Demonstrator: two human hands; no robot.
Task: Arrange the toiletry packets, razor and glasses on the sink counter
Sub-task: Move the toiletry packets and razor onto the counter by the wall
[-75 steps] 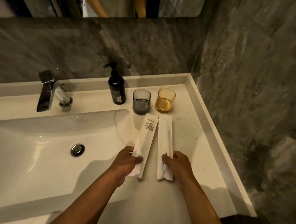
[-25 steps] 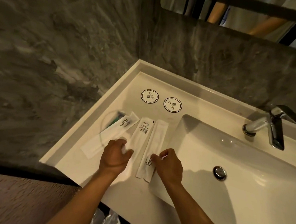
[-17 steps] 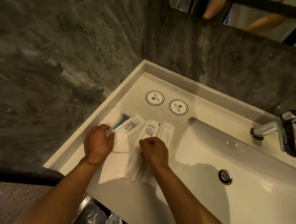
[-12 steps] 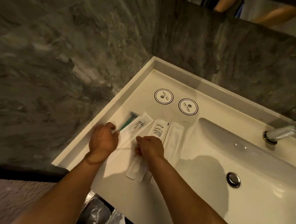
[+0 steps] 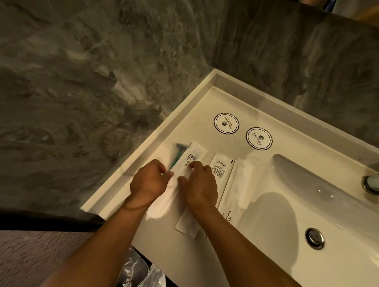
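Both hands worked at the left end of the white tabletop (image 5: 200,104), close to its raised rim by the grey marble wall (image 5: 77,81). The left hand (image 5: 147,184) was curled, its fingertips pinched at the near part of the razor (image 5: 176,157), a green-handled one in a clear wrapper that lay along the rim at about 11 o'clock from the hand. The right hand (image 5: 200,186) was loosely curled, palm down, with its fingertips pressing on the "BRUSHING TEETH" packet (image 5: 188,158); whether it actually gripped the packet or only pressed it flat, I cannot tell. That packet lay touching the razor wrapper, angled toward 1 o'clock, its near end hidden under the hands.

At 3 o'clock from the right hand lay a printed packet (image 5: 221,167), and just beside that, on the basin side, a plain white packet (image 5: 239,184); the two ran side by side, their near ends partly covered by the right forearm. Lettering ending in "SHING" showed by the forearm, but which packet bore it was unclear.

Two round paper coasters (image 5: 226,123) sat well beyond the packets at 12 to 1 o'clock, near each other but apart. The basin (image 5: 314,195) opened at 3 o'clock, with its drain (image 5: 315,238) and the base of the faucet (image 5: 374,182) at the right edge.
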